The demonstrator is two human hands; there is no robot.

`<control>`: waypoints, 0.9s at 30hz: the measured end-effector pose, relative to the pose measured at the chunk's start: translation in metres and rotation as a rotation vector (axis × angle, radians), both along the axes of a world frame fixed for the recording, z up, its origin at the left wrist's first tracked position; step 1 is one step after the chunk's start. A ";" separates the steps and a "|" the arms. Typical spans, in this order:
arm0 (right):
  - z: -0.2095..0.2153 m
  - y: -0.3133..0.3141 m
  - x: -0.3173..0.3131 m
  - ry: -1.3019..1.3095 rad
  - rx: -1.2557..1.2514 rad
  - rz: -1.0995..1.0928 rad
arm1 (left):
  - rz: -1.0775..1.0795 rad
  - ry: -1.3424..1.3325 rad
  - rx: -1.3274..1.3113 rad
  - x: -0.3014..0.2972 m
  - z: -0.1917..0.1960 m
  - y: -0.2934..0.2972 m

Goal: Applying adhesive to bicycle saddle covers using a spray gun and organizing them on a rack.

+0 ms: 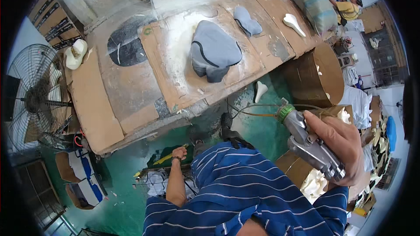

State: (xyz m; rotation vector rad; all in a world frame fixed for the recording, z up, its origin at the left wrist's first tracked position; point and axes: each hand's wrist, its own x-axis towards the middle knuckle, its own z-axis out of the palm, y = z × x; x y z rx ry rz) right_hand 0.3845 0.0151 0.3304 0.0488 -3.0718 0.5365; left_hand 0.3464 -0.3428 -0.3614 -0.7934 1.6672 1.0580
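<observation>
My right hand (339, 144) is wrapped round a metal spray gun (313, 146) with a green ring at its end; a thin hose shows by that end. It is held over the floor, right of my body. My left hand (179, 153) hangs low by my left side, closed, above a wire basket (142, 182). A yellow strip (164, 159) shows on both sides of it; whether the fingers hold it I cannot tell. On the table lies a large grey saddle-shaped piece (216, 48) with a dark curved band. Beyond it rests a smaller grey piece (247, 20).
The cardboard-covered table (127, 120) carries white dust. White saddle-shaped pieces lie at its right (294, 24) and left end (75, 54), and on the floor (260, 90). A large brown bin (319, 76) stands right, a fan (35, 98) left. Another person (350, 8) sits far right.
</observation>
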 end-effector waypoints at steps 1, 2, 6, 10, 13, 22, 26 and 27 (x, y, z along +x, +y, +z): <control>0.001 -0.008 0.004 0.014 -0.003 -0.002 | -0.002 -0.025 -0.015 0.001 -0.003 -0.002; 0.002 -0.014 0.007 -0.008 0.009 0.014 | 0.015 -0.027 -0.005 0.003 -0.005 -0.004; 0.003 -0.030 0.027 -0.018 0.019 0.020 | -0.019 0.039 0.036 0.003 -0.020 -0.004; 0.000 -0.029 0.051 -0.072 0.015 0.000 | 0.081 0.220 0.407 -0.036 -0.012 0.017; -0.004 -0.015 0.070 -0.120 -0.016 -0.019 | -0.115 0.873 0.163 -0.085 0.038 0.071; -0.024 0.058 0.108 -0.053 -0.228 -0.056 | -0.474 1.762 0.170 -0.271 0.302 0.274; -0.034 0.091 0.118 -0.037 -0.275 -0.100 | -1.077 1.521 -0.242 -0.319 0.331 0.319; -0.036 0.100 0.120 -0.025 -0.253 -0.154 | -1.091 1.553 -0.242 -0.326 0.331 0.322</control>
